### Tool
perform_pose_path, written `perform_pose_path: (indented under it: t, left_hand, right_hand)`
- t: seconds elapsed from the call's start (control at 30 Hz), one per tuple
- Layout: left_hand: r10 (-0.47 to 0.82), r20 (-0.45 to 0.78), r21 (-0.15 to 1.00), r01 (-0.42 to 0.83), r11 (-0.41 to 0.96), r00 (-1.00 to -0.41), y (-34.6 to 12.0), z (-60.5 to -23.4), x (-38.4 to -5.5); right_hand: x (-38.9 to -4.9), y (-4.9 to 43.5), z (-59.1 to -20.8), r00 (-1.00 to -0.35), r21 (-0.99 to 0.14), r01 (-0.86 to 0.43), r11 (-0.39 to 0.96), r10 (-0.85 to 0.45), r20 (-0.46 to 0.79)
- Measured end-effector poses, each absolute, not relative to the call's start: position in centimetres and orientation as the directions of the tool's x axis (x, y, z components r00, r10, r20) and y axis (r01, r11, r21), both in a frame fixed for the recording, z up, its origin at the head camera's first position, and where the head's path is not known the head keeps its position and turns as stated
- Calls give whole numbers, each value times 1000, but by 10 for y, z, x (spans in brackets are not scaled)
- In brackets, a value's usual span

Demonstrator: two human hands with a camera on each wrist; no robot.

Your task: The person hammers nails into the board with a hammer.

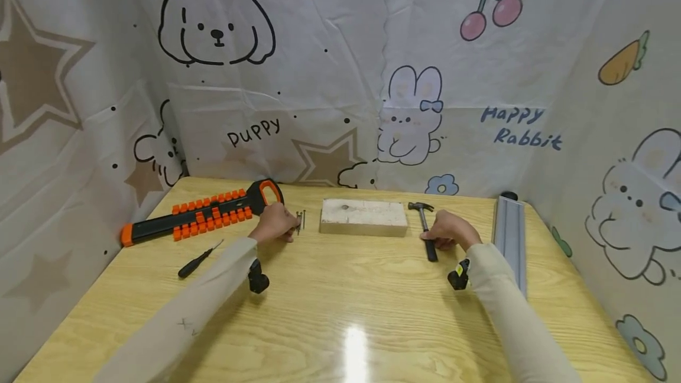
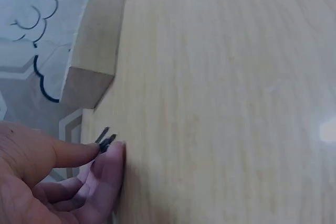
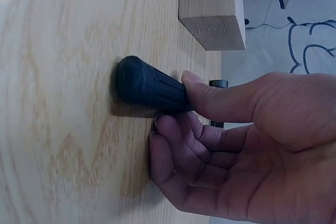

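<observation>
My left hand (image 1: pixel 276 221), left of the wooden block, pinches a few thin dark nails (image 2: pixel 107 141) between thumb and fingers. In the head view the nails (image 1: pixel 300 221) stick out just past the fingertips; their exact number is hard to tell. On the block's other side my right hand (image 1: pixel 449 230) holds a claw hammer (image 1: pixel 430 248) by its black handle (image 3: pixel 152 85), thumb on one side and curled fingers on the other. The hammer lies along the table, its head pointing away from me. Between both hands sits the pale rectangular wooden block (image 1: pixel 364 217).
An orange and black handsaw in a guard-like sleeve (image 1: pixel 207 214) lies at the back left. A black-handled screwdriver or awl (image 1: pixel 198 262) is in front of it. Along the right edge runs a long grey metal bar (image 1: pixel 509 241). Printed cloth (image 1: pixel 330 75) hangs around the wooden table (image 1: pixel 319 312).
</observation>
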State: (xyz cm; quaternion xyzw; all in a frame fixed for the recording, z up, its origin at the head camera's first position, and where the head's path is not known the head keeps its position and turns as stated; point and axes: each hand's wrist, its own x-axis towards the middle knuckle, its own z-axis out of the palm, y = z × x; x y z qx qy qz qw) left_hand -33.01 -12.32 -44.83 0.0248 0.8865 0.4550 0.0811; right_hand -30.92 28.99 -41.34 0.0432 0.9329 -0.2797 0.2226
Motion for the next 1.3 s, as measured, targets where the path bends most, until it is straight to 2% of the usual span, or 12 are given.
perform_pose_path:
  t: [0.17,0.27,0.6,0.77,0.87,1.03,1.1,1.2,1.3]
  left_hand:
    - [91,-237,869,-170,464,-967,-125,-448,-334]
    - [76,-256,878,-199,436,-964,-125,-448,-337]
    - [140,-224,903,-151,403,-964,-130,-446,-339]
    - [139,-132,911,-65,408,-981,-124,-440,-337]
    - [151,-72,933,-13,360,-986,-120,-436,-336]
    - [193,-33,970,16,244,-981,-113,-429,-333]
    - [234,-14,979,34,199,-972,-110,-427,-332]
    - [306,27,986,76,151,-952,-101,-423,-334]
    - [351,43,979,110,171,-935,-93,-422,-337]
  right_hand:
    - [-309,292,-414,-893,-500,213,839,-40,-447]
    - [-310,292,-414,-890,-494,220,841,-34,-454]
    - [-315,296,-415,-883,-525,263,809,-17,-470]
    - [-317,301,-411,-868,-549,256,796,-62,-493]
    - [-319,310,-408,-840,-611,264,746,-134,-526]
    - [-318,319,-412,-757,-730,338,595,-289,-586]
    - [-316,319,-415,-765,-759,345,552,-303,-568]
    - [-312,319,-418,-816,-804,356,476,-262,-516]
    - [-306,317,-418,-865,-838,357,413,-192,-464]
